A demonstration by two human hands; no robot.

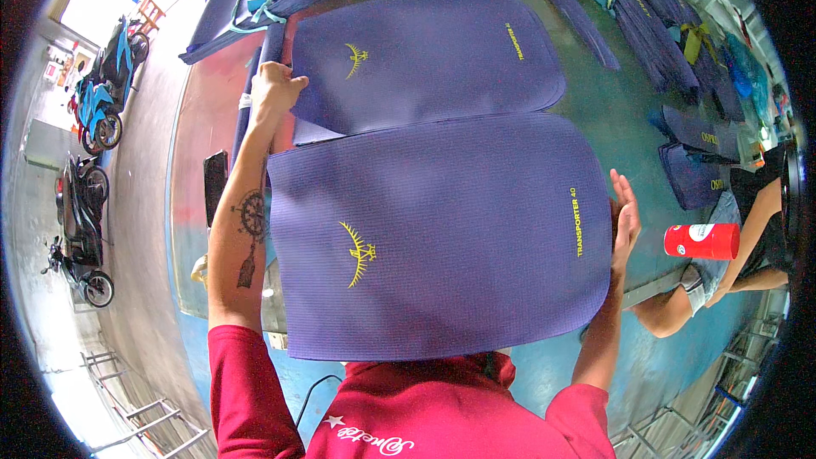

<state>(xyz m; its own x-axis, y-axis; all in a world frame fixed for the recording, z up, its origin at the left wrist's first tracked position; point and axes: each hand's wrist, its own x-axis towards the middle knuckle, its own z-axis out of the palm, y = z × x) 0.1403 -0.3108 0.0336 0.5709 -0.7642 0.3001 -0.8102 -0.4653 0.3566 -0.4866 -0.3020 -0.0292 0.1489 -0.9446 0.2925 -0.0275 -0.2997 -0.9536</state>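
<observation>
Bench (612, 110): dark green top, work spread across it. Near purple panel (442, 234) lies flat at the front edge, yellow crest up, overlapping the far purple panel (425, 55) behind it. Judging by that, two panels are laid and the near one is being squared up. Bundles of purple strips (646, 17) at far right look untouched, so plenty is probably left. Left hand (276, 89) has its grip closed, pinching the far panel's left edge. Right hand (625, 212) is flat and released, palm against the near panel's right edge. Red cylindrical can (701, 240) lies just right of it.
</observation>
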